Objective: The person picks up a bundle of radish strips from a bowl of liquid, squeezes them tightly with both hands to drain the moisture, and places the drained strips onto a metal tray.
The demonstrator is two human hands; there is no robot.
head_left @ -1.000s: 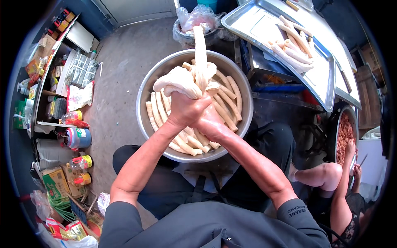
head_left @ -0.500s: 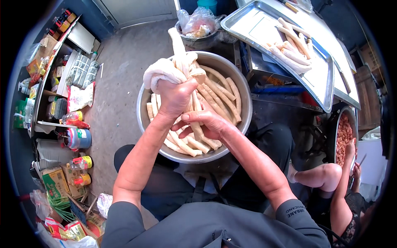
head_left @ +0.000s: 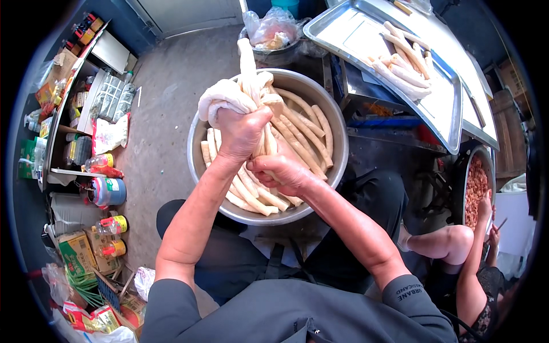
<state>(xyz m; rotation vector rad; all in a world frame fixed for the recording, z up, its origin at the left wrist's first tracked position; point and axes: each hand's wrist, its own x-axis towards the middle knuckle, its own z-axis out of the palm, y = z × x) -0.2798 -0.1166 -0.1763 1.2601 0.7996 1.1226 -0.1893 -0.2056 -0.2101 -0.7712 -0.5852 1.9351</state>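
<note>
My left hand (head_left: 243, 130) is closed tightly around a bunched, soft whitish wrap (head_left: 223, 98), which may be casing or cloth. A thick pale end (head_left: 247, 63) sticks up from the bunch, and more of it runs down below my fist. Just beneath, my right hand (head_left: 281, 169) is wrapped around a pale sausage-like tube (head_left: 264, 143) hanging from that bunch; my fingers partly hide it. Both hands are over a large round metal basin (head_left: 342, 134) between my knees. Many long pale sausage-like tubes (head_left: 306, 143) lie inside, several side by side.
At the upper right, a metal tray (head_left: 452, 123) holds more pale pieces (head_left: 406, 68). A bin with plastic bags (head_left: 271, 34) stands behind the basin. Shelves with bottles and packets (head_left: 80, 114) line the left. At right, a co-worker's arm (head_left: 474, 251) is beside a pot of chopped reddish meat (head_left: 476, 191).
My right hand has closed; its fingers were apart around the hanging tube before. The left hand has kept its grip in nearly the same place.
</note>
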